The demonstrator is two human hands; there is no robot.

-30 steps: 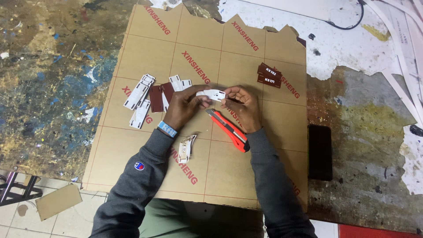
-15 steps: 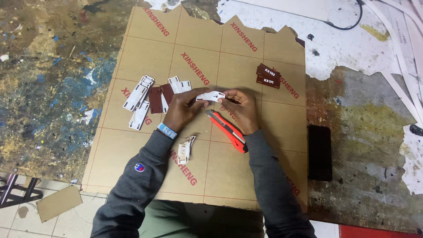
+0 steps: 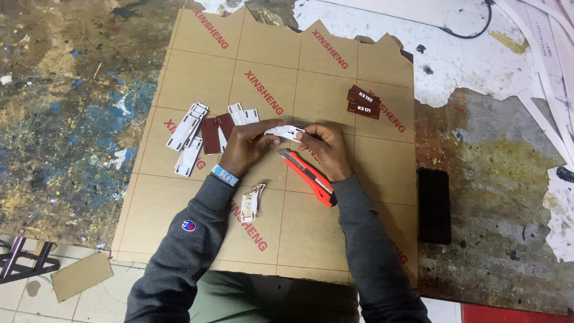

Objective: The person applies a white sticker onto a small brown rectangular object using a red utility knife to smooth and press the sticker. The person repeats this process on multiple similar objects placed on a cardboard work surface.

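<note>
Both my hands pinch a small white strip (image 3: 284, 131) over the middle of a large tan paper-covered sheet (image 3: 197, 66). My left hand (image 3: 248, 146) grips its left end, my right hand (image 3: 326, 149) its right end. A red utility knife (image 3: 306, 177) lies on the sheet just under my right hand and wrist. Left of my left hand lie several white strips (image 3: 188, 140) and dark red pieces (image 3: 210, 133). Two dark red tags (image 3: 363, 101) rest to the upper right. A small curled white scrap (image 3: 250, 202) lies between my forearms.
The sheet lies on a paint-stained workbench (image 3: 72, 107). A black phone (image 3: 434, 205) lies right of the sheet. A black cable (image 3: 472, 30) runs along the top right. A cardboard piece (image 3: 81, 276) lies on the tiled floor at lower left.
</note>
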